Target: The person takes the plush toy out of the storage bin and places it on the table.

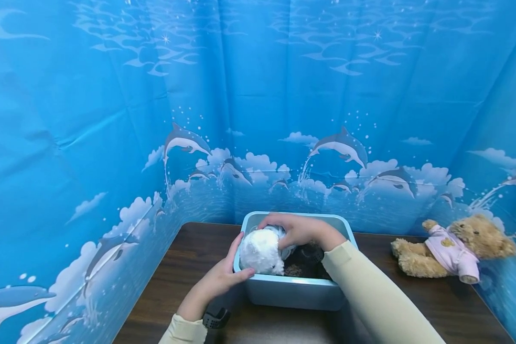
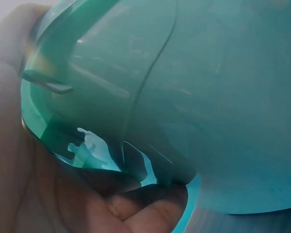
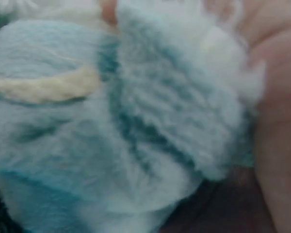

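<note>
A light blue plastic bin (image 1: 296,294) stands on the table. My left hand (image 1: 223,272) grips its front left corner, thumb along the rim and fingers against the outer left wall; the left wrist view shows the fingers (image 2: 155,208) curled at the bin's translucent wall (image 2: 223,97). Inside, at the left end, lies a white plush toy (image 1: 260,251) with fluffy fur. My right hand (image 1: 298,229) reaches over the bin and holds the toy near its pale blue clothing. Close up, the right wrist view shows the pale blue fleece (image 3: 169,92) with a cream cord (image 3: 48,87) beside my palm.
Dark brown fuzzy material (image 1: 293,271) shows in the bin beside the white toy. A tan teddy bear (image 1: 451,248) in a pink top lies at the table's right. Behind the dark wood table (image 1: 198,243) hangs a blue dolphin-print curtain (image 1: 258,95).
</note>
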The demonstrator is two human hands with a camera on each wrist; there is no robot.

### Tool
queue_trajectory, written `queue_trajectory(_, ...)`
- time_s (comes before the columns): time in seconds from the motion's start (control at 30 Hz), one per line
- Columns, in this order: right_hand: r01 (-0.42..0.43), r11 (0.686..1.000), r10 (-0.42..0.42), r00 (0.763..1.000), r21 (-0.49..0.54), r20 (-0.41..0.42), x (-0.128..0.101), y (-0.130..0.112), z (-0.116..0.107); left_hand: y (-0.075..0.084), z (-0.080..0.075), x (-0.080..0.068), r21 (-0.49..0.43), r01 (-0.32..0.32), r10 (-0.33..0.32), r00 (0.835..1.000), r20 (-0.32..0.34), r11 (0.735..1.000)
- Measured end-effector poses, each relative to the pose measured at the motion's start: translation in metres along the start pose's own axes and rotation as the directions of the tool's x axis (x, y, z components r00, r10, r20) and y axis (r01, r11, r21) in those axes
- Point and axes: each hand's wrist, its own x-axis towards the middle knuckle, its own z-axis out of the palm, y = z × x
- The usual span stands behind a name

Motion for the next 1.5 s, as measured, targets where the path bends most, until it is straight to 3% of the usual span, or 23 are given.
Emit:
queue_trajectory(0.27, 0.059, 0.990, -0.059, 0.998, -0.131, 0.009, 0.002, 0.000, 0.008, -0.004, 0.001, -0.001, -0.005, 0.018, -0.018, 1.000, 0.006, 1.000)
queue_trajectory(0.47, 0.020, 0.942, 0.006, 0.997, -0.335, 0.075, 0.004, -0.011, 0.016, -0.004, 0.002, -0.002, -0.034, 0.000, 0.001, 1.000, 0.022, 0.999)
queue_trajectory(0.6, 0.047, 0.917, -0.026, 0.998, -0.397, 0.060, 0.005, -0.014, 0.018, -0.003, 0.002, -0.001, -0.046, -0.010, 0.012, 0.999, 0.030, 0.999)
queue_trajectory(0.7, 0.072, 0.922, -0.067, 0.997, -0.381, 0.025, 0.003, -0.015, 0.016, -0.003, 0.002, 0.001, -0.039, -0.012, 0.013, 1.000, 0.028, 0.999)
queue_trajectory(0.87, 0.098, 0.956, -0.110, 0.993, -0.276, -0.029, -0.006, -0.019, 0.007, 0.000, 0.002, 0.003, -0.020, -0.013, 0.013, 1.000, 0.018, 1.000)
queue_trajectory(1.1, 0.124, 0.990, -0.134, 0.974, -0.068, -0.183, -0.019, -0.019, -0.007, 0.003, 0.001, -0.001, 0.015, 0.061, -0.061, 0.998, -0.018, 0.998)
queue_trajectory(1.27, 0.117, 0.993, -0.122, 0.956, -0.032, -0.268, -0.027, -0.020, -0.009, 0.000, 0.002, -0.001, 0.005, 0.033, -0.033, 0.999, -0.010, 0.999)
queue_trajectory(1.5, 0.113, 0.994, -0.107, 0.911, -0.007, -0.397, -0.037, -0.018, -0.010, -0.002, 0.000, 0.000, 0.017, 0.013, -0.013, 1.000, -0.007, 1.000)
